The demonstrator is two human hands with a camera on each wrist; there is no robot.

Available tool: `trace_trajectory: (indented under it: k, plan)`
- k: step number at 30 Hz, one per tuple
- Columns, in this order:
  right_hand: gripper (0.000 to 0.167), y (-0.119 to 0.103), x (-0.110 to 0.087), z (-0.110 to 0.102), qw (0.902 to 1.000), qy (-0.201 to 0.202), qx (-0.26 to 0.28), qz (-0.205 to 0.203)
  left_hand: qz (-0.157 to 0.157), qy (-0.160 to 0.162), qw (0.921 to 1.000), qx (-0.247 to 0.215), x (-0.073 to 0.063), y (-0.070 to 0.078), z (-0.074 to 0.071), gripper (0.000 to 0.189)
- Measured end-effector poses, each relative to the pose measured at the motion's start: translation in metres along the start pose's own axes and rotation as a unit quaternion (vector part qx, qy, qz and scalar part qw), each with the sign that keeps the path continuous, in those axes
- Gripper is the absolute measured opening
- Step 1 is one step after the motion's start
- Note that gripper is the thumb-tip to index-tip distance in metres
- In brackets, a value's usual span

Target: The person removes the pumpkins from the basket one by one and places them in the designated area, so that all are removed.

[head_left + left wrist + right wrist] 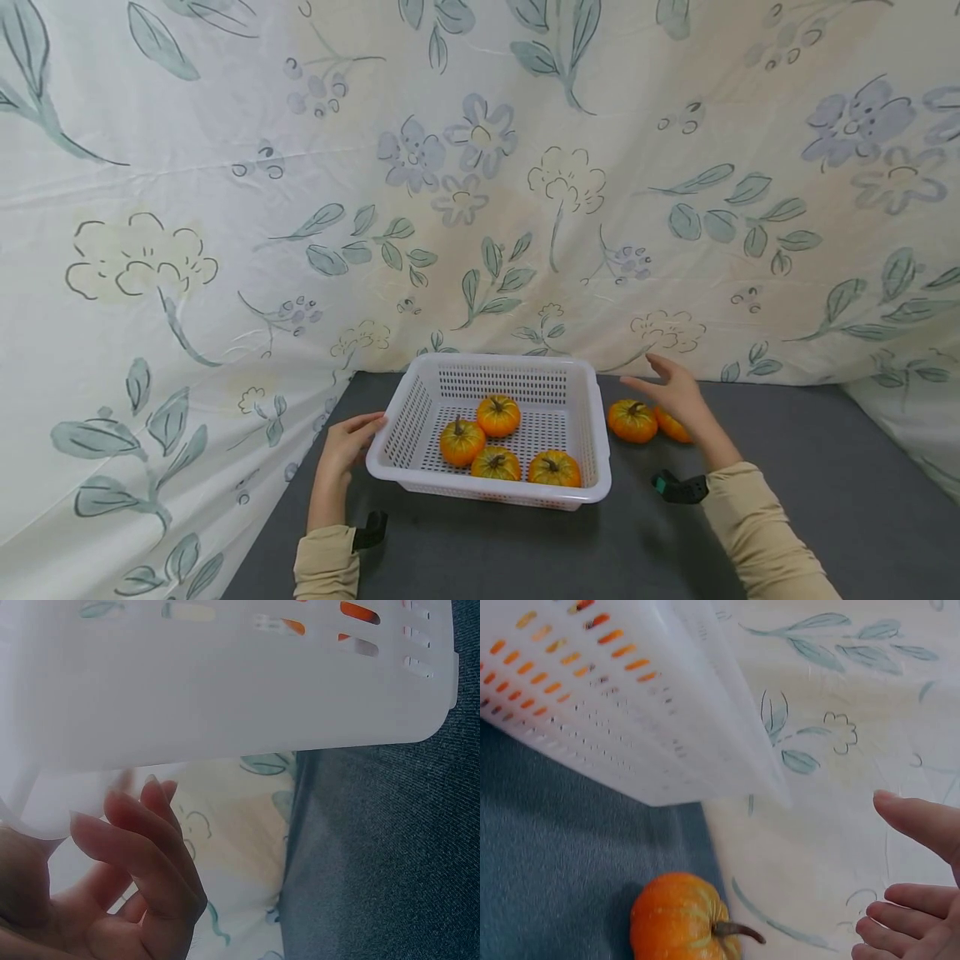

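Note:
A white plastic basket [420, 477] with slotted walls stands in the middle of the head view. Several small orange pumpkins [462, 443] with dark stems lie inside it. At the basket's left edge, my left hand [341, 450] grips the rim; the left wrist view has its thumb at the rim and bent fingers [146, 851] beneath. My right hand [675, 396] hovers to the right of the basket with thumb and fingers spread, holding nothing. Below it sit a pumpkin [632, 423] and a second pumpkin [671, 427], partly hidden by the hand and wrist.
A dark grey cloth [480, 554] covers the table under the basket. Behind and to the left hangs a white floral curtain [480, 275], close to the basket's back edge. Each wrist wears a black strap mount [371, 531].

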State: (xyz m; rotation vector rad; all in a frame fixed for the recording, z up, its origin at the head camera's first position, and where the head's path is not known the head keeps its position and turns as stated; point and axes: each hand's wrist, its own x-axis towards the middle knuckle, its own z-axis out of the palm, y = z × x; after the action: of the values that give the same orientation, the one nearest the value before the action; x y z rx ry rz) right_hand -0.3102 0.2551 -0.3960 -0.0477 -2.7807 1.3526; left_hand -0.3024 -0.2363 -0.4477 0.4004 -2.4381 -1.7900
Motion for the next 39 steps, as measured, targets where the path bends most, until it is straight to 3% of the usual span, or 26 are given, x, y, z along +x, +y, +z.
trace_trajectory:
  k: [22, 39]
  plan:
    - [0.085, -0.029, 0.002, 0.026, 0.9975, -0.064, 0.011, -0.028, -0.003, 0.002, 1.0000, 0.008, 0.000, -0.002, 0.000, 0.044]
    - [0.082, -0.049, 0.000, 0.045, 0.9898, -0.127, 0.010, -0.064, -0.006, -0.001, 0.9999, 0.008, 0.001, -0.001, -0.001, 0.045]
